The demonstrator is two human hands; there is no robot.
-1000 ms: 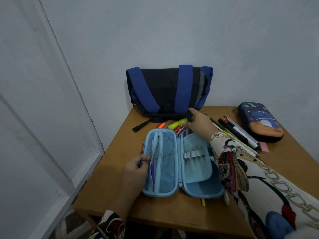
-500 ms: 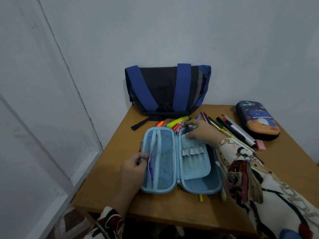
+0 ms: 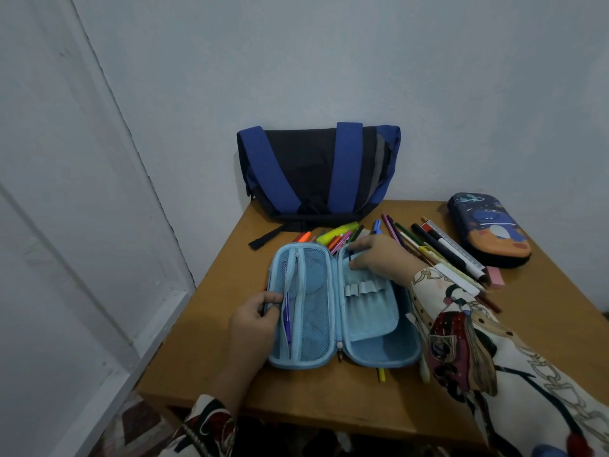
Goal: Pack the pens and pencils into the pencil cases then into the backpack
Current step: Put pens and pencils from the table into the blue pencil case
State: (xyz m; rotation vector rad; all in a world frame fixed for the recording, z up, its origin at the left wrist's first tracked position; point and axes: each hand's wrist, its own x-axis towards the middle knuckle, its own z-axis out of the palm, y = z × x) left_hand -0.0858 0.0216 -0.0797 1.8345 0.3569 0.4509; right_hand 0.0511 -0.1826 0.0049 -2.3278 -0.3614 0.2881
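At table centre, open light-blue pencil case [image 3: 342, 308], both hands on it. Left hand [image 3: 253, 319] pinching left rim of mesh-pocket half, fingers curled, thumb over edge, pocket mouth pulled open. Purple pen [image 3: 286, 316] already inside that pocket. Right hand [image 3: 379, 255] curled at top of elastic-loop flap, fingertips [image 3: 357, 250] closed on something dark and thin; probably a pen, cannot tell for certain.

Handling, judged: case shell semi-stiff, light, holds shape when lifted by rim; inner flap and mesh soft, floppy, needing one hand as brace. Elastic loops snug; best feeding pens tip-first while holding mid-barrel.

Beyond right hand, loose pens and pencils [image 3: 425, 249] fanned on wooden table [image 3: 204, 354], yellow highlighter [image 3: 336, 232] just behind case. Light, rigid, smooth barrels, prone to rolling; better gathered several at once, mid-length. White ruler [image 3: 461, 250] and pink eraser [image 3: 495, 277] at fan's right edge.

Further right, closed dark-blue pencil case [image 3: 491, 232], hard-looking shell, well apart from open one. At back against wall, blue-and-black backpack [image 3: 316, 173], soft, slumped, apparently closed; likely two hands needed at opening.

Yellow pencil tip [image 3: 381, 375] poking from under case's near edge.
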